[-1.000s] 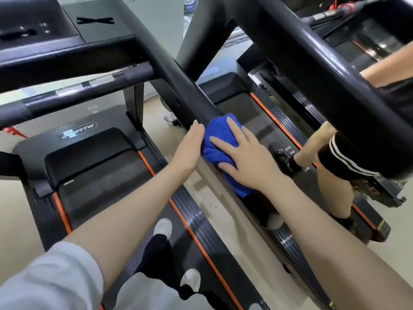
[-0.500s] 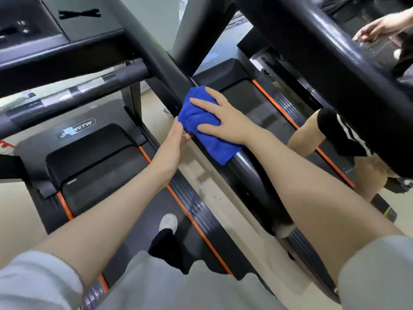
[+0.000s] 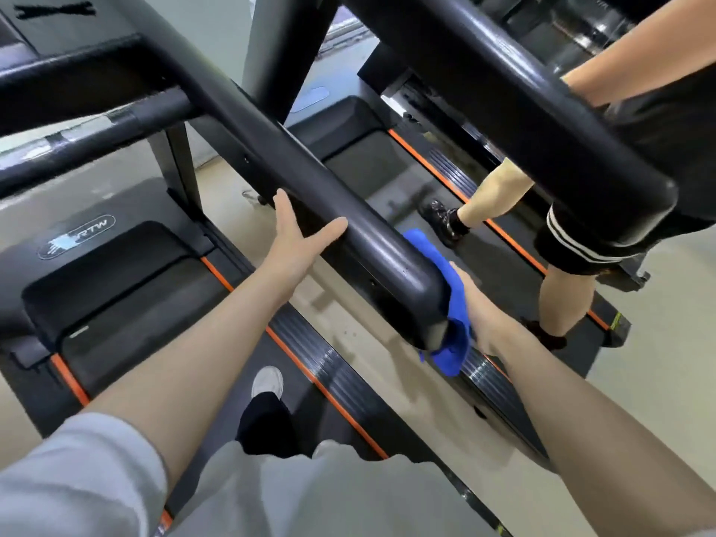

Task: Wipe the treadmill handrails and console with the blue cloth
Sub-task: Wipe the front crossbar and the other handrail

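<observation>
My right hand (image 3: 482,323) presses blue cloth (image 3: 451,335) against far side of handrail (image 3: 348,226) end, fingers hidden, grip uncertain. My left hand (image 3: 298,234) flat on rail, fingers straight. Cloth soft, light, bunches easily; best held wadded under palm.

Handrail (image 3: 348,211) black; cloth (image 3: 451,343) blue; treadmill deck edge (image 3: 321,389) orange stripe; shorts (image 3: 573,246) black, white stripes.
</observation>
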Demonstrator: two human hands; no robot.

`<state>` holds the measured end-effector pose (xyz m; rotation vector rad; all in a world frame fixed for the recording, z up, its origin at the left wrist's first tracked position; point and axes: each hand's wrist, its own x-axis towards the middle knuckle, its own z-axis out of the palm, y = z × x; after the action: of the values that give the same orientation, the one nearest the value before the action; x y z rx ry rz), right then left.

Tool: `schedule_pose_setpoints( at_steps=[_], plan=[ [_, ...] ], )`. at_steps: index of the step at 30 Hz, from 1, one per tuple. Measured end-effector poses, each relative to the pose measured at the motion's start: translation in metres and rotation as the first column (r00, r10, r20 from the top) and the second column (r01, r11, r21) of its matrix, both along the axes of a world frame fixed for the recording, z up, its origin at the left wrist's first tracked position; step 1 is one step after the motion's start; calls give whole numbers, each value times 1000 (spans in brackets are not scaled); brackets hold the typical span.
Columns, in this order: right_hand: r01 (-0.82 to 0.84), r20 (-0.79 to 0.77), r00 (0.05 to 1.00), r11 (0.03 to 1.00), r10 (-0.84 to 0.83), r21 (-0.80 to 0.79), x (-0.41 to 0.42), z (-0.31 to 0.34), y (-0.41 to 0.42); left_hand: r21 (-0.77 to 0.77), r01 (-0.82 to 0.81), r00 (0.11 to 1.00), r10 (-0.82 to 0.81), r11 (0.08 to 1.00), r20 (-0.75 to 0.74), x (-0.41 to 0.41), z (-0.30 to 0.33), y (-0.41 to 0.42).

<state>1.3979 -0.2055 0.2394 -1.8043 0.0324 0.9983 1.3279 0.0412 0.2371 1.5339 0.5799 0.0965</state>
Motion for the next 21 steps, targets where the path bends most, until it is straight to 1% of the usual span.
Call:
schedule_pose_setpoints(
  at_steps=[2, 3, 5, 6, 7, 8, 9, 10, 11, 12, 13, 14, 15, 16, 17, 18, 19, 21],
  plan=[
    [110, -34, 994, 992, -108, 67, -16, -2, 4, 58, -8, 1000, 8, 998, 0, 2, -3, -3],
    [149, -7, 989, 985, -149, 90, -22, 0, 7, 74, -12, 1000, 12, 997, 3, 3, -5, -2],
    [240, 111, 963, 968, -247, 72, -32, 7, 12, 76, -16, 1000, 17, 997, -5, 4, -5, 0],
    [309, 135, 939, 948, -317, 79, -36, 13, 15, 70, -15, 1000, 17, 997, -21, 4, -4, 1],
    [331, 200, 915, 936, -349, 121, -39, 17, 17, 66, -12, 999, 15, 998, -31, 5, -4, 2],
    [272, 355, 884, 953, -304, 137, -42, 23, 20, 61, -12, 999, 14, 998, -36, 4, -2, 1],
    [142, 583, 801, 989, -137, 37, -44, 27, 24, 51, -16, 999, 18, 999, -33, 4, -1, 1],
    [27, 765, 634, 986, 110, -164, -45, 31, 31, 46, -26, 999, 27, 999, -25, 5, -2, 0],
    [-11, 834, 433, 927, 342, -374, -42, 28, 39, 37, -34, 999, 35, 999, -22, 6, -2, 1],
    [25, 815, 275, 844, 510, -536, -40, 26, 49, 36, -41, 999, 42, 999, -23, 6, -2, 1],
    [91, 777, 148, 774, 612, -626, -38, 22, 57, 41, -44, 999, 46, 998, -30, 7, -3, 2],
    [152, 724, 65, 711, 686, -687, -38, 17, 66, 42, -43, 998, 45, 998, -33, 7, -3, 3],
    [214, 670, 8, 653, 742, -726, -40, 15, 74, 12, -53, 998, 53, 999, -44, 7, -4, 5],
    [243, 629, -56, 622, 775, -745, -40, 12, 80, -39, -68, 997, 66, 997, -43, 5, -4, 7],
    [249, 588, -138, 602, 797, -759, -39, 10, 85, -95, -89, 996, 87, 991, -30, 2, -3, 10],
    [238, 541, -200, 576, 817, -782, -39, 12, 92, -138, -116, 993, 117, 984, -5, -1, -2, 13],
    [227, 493, -250, 546, 833, -807, -37, 12, 99, -166, -143, 989, 146, 976, 7, -5, -1, 17],
    [249, 354, -334, 444, 873, -861, -35, 11, 119, -194, -171, 985, 173, 966, -3, -12, -1, 28]
  ],
)
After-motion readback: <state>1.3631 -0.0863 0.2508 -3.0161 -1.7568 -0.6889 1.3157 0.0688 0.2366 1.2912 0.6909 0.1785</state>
